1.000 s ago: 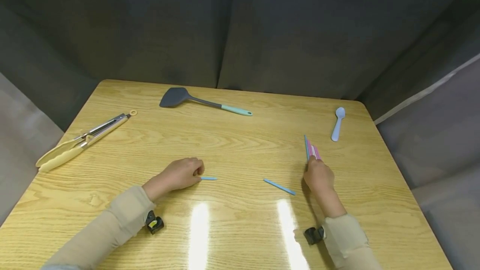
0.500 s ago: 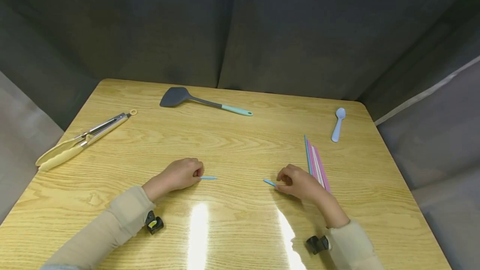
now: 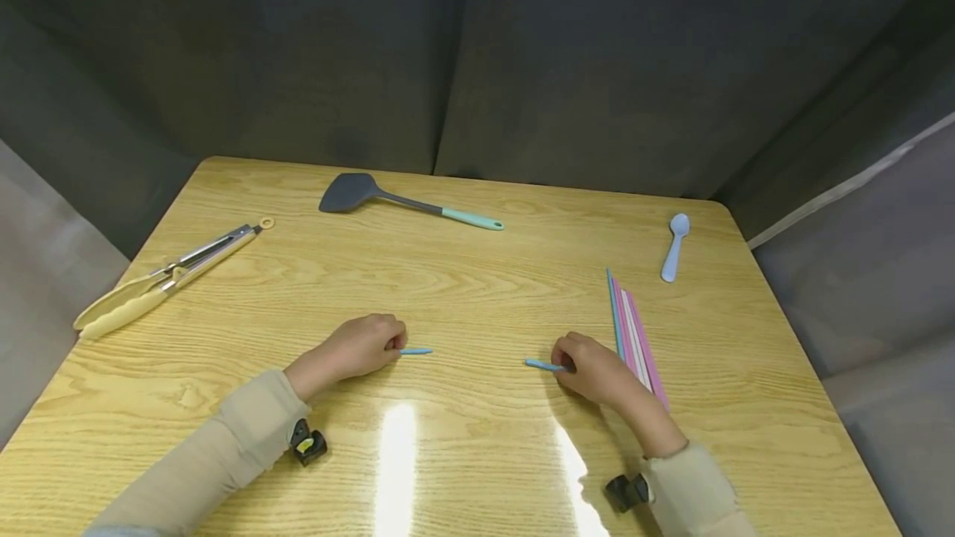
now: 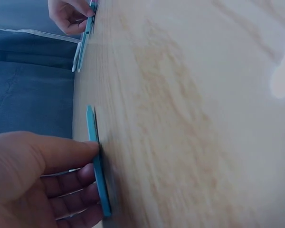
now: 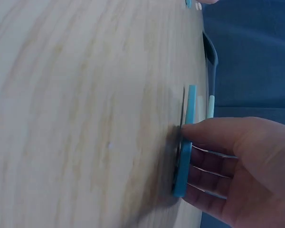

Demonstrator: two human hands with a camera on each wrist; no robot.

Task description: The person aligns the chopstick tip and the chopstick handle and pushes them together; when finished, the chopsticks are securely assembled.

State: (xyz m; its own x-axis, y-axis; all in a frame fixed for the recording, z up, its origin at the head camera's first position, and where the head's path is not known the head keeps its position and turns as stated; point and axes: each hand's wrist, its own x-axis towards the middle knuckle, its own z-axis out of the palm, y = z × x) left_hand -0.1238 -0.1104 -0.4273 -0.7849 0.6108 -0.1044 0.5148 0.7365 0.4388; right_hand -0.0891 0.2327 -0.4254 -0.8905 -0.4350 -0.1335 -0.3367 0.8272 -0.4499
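Note:
My left hand (image 3: pixel 358 345) pinches a short, thin blue stick (image 4: pixel 100 183) between thumb and fingers, low over the wooden table. One end of that stick pokes out to the right in the head view. On the other side, my right hand (image 3: pixel 594 367) pinches a second short blue stick (image 5: pixel 185 161), its tip (image 3: pixel 539 364) pointing left. In the right wrist view it lies close to the table and casts a shadow. Just right of my right hand lies a row of longer sticks (image 3: pixel 634 334) in blue, pink and white, partly behind the wrist.
Yellow-tipped tongs (image 3: pixel 172 276) lie at the left of the wooden table (image 3: pixel 477 288). A spatula (image 3: pixel 410 201) with a dark head and mint handle lies at the back. At the right rear is a light blue spoon (image 3: pixel 675 247). Dark curtains (image 3: pixel 448 56) stand behind.
My right hand has left the row of coloured sticks, moved left and nearer, and taken hold of the blue stick there, turning it slightly. My left hand stays put with its stick.

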